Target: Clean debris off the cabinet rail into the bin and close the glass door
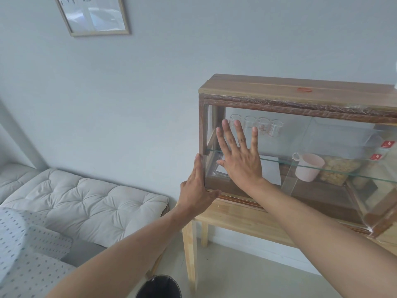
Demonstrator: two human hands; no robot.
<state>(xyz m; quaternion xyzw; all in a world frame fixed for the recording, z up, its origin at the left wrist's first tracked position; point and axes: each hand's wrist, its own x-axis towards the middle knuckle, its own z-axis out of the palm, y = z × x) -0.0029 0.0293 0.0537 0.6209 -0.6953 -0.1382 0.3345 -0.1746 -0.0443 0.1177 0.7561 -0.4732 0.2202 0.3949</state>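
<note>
A wooden cabinet (pixel 296 87) with sliding glass doors stands on a light wooden table (pixel 240 218). My right hand (pixel 240 160) lies flat, fingers spread, on the left glass door (pixel 285 134). That door reaches the cabinet's left post. My left hand (pixel 196 190) rests against the cabinet's lower left corner, fingers straight along the post and thumb on the bottom rail (pixel 236 198). A dark round bin (pixel 159 287) stands on the floor below, at the frame's bottom edge. I see no debris on the visible part of the rail.
Inside the cabinet are several glass measuring cups (pixel 255 125), a pink cup (pixel 308 166), a bag of food (pixel 337 171) and white paper (pixel 270 171). A white tufted cushion (pixel 90 203) lies to the left. A framed picture (pixel 92 14) hangs on the wall.
</note>
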